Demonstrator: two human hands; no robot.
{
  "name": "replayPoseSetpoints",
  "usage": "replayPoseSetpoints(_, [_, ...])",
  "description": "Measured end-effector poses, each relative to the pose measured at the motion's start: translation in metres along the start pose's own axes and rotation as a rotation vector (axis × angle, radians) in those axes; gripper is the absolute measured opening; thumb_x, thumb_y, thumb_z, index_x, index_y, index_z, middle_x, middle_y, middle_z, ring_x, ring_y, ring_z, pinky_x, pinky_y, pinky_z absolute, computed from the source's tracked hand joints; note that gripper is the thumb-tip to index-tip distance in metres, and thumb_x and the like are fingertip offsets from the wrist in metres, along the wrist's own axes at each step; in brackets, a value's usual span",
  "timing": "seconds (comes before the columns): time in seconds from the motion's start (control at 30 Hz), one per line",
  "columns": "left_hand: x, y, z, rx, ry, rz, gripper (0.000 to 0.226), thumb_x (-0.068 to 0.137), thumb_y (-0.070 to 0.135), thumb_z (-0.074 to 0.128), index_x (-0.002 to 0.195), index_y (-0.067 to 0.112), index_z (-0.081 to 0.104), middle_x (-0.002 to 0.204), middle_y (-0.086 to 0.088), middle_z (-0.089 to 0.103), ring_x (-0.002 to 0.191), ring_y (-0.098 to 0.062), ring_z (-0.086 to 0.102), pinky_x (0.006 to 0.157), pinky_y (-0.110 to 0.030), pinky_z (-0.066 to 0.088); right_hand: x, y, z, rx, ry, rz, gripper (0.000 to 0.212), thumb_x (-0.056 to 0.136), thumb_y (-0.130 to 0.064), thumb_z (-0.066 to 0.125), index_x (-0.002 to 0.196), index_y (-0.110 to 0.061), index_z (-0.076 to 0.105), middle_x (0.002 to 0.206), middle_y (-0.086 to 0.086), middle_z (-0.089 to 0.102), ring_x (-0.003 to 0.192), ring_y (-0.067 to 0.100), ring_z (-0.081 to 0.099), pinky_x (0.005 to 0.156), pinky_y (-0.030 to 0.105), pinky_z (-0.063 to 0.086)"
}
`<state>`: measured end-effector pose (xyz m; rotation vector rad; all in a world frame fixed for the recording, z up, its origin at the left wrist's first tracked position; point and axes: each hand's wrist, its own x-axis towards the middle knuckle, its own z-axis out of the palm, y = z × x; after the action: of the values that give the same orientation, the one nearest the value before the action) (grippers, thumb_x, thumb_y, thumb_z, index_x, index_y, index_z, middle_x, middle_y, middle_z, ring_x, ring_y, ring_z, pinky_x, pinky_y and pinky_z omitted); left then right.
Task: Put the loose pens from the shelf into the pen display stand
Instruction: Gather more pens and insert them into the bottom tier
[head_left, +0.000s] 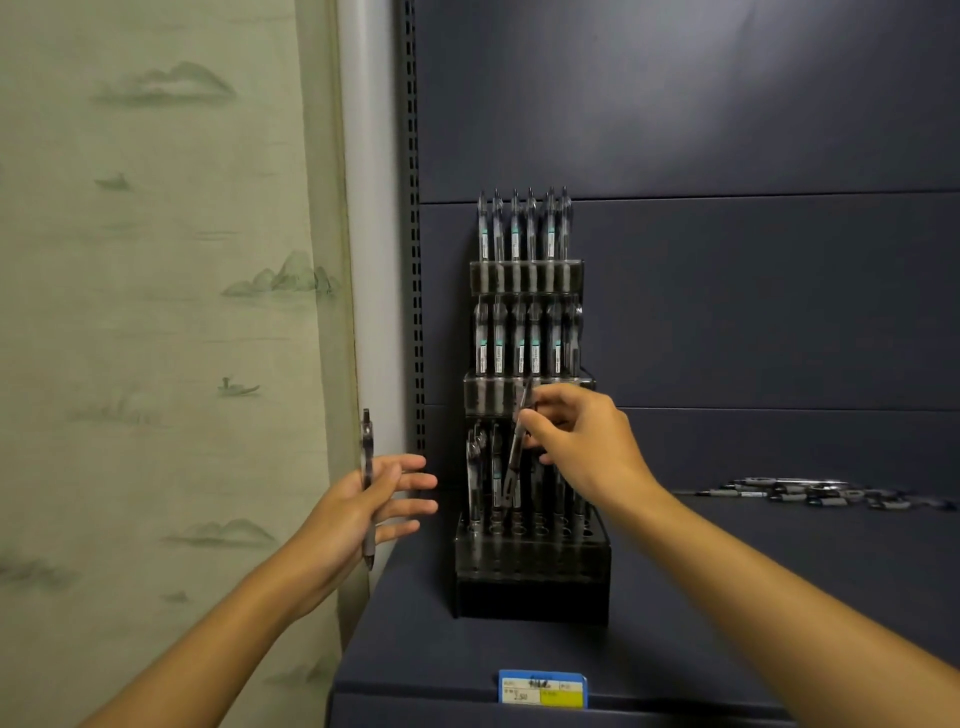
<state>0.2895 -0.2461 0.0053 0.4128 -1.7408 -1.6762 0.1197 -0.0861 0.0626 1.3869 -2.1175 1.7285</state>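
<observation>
A dark tiered pen display stand (532, 561) stands on the shelf against the back panel. Its top and middle tiers are filled with upright pens; the bottom tier holds a few pens and shows several bare holes. My right hand (576, 441) pinches a pen (514, 457) that tilts down toward the bottom tier's holes. My left hand (363, 512) is left of the stand, thumb pressing an upright pen (367, 467) against the palm while the fingers stretch out. Loose pens (810, 493) lie in a pile on the shelf at the right.
The dark blue shelf (727, 597) carries a blue and yellow price tag (543, 688) on its front edge. A slotted upright post (414, 234) borders the shelf's left side. A pale green curtain with landscape print (166, 312) hangs at the left.
</observation>
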Motion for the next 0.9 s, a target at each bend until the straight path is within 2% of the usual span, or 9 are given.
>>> replayPoseSetpoints(0.13, [-0.002,0.001,0.001,0.019,-0.013,0.006,0.028,0.103,0.022,0.040,0.116,0.012,0.063,0.101,-0.004,0.075,0.085,-0.018,0.073,0.070,-0.026,0.057,-0.004,0.002,0.009,-0.014,-0.022,0.005,0.028,0.095,-0.025,0.066,0.123,-0.019,0.064,0.090,-0.013,0.070,0.081,0.003,0.071,0.085,0.034,0.060])
replayPoseSetpoints(0.37, [-0.009,0.005,-0.001,0.048,-0.026,0.015,0.028,0.102,0.022,0.041,0.116,0.012,0.064,0.104,-0.005,0.075,0.088,-0.019,0.072,0.073,-0.028,0.057,-0.010,0.015,0.022,-0.067,-0.091,0.003,0.017,0.092,-0.024,0.070,0.108,-0.021,0.070,0.081,-0.007,0.075,0.074,0.004,0.072,0.084,0.033,0.060])
replayPoseSetpoints(0.5, [-0.012,0.004,-0.002,0.056,-0.033,0.007,0.028,0.102,0.021,0.041,0.116,0.012,0.064,0.105,-0.006,0.075,0.087,-0.020,0.072,0.072,-0.028,0.057,-0.015,0.022,0.027,-0.096,-0.127,0.035,0.021,0.091,-0.025,0.071,0.110,-0.017,0.069,0.083,-0.006,0.074,0.068,0.005,0.072,0.075,0.028,0.061])
replayPoseSetpoints(0.63, [-0.012,0.004,0.000,0.070,-0.041,0.013,0.028,0.102,0.022,0.042,0.116,0.012,0.064,0.105,-0.006,0.075,0.088,-0.020,0.072,0.071,-0.028,0.057,-0.017,0.023,0.026,-0.132,-0.136,0.040,0.019,0.087,-0.033,0.074,0.098,-0.019,0.068,0.078,-0.005,0.074,0.065,0.001,0.071,0.063,0.014,0.055])
replayPoseSetpoints(0.7, [-0.013,0.005,0.001,0.082,-0.060,0.023,0.029,0.101,0.023,0.042,0.116,0.013,0.064,0.106,-0.005,0.074,0.089,-0.021,0.072,0.072,-0.030,0.057,-0.017,0.020,0.022,-0.148,-0.116,0.026,0.025,0.081,-0.040,0.078,0.093,-0.022,0.067,0.076,-0.005,0.074,0.063,0.002,0.070,0.063,0.017,0.057])
replayPoseSetpoints(0.77, [-0.013,0.007,0.003,0.072,-0.075,0.032,0.028,0.101,0.024,0.042,0.116,0.013,0.064,0.107,-0.006,0.074,0.089,-0.021,0.072,0.070,-0.030,0.058,-0.015,0.016,0.017,-0.167,-0.051,-0.008,0.027,0.078,-0.046,0.079,0.091,-0.024,0.067,0.075,-0.007,0.073,0.064,0.004,0.070,0.069,0.026,0.060])
replayPoseSetpoints(0.83, [-0.012,0.010,0.008,0.056,-0.083,0.041,0.028,0.101,0.023,0.043,0.115,0.013,0.064,0.106,-0.007,0.074,0.087,-0.022,0.072,0.067,-0.029,0.059,-0.013,0.009,0.013,-0.174,0.003,-0.052,0.024,0.080,-0.047,0.078,0.089,-0.028,0.067,0.076,-0.010,0.073,0.070,0.004,0.070,0.074,0.033,0.060])
replayPoseSetpoints(0.9, [-0.011,0.014,0.014,0.057,-0.090,0.054,0.027,0.101,0.021,0.043,0.115,0.013,0.064,0.104,-0.006,0.075,0.084,-0.020,0.073,0.065,-0.028,0.059,-0.012,-0.002,0.011,-0.152,0.022,-0.088,0.019,0.081,-0.046,0.076,0.087,-0.030,0.067,0.077,-0.012,0.072,0.073,0.003,0.070,0.077,0.034,0.060])
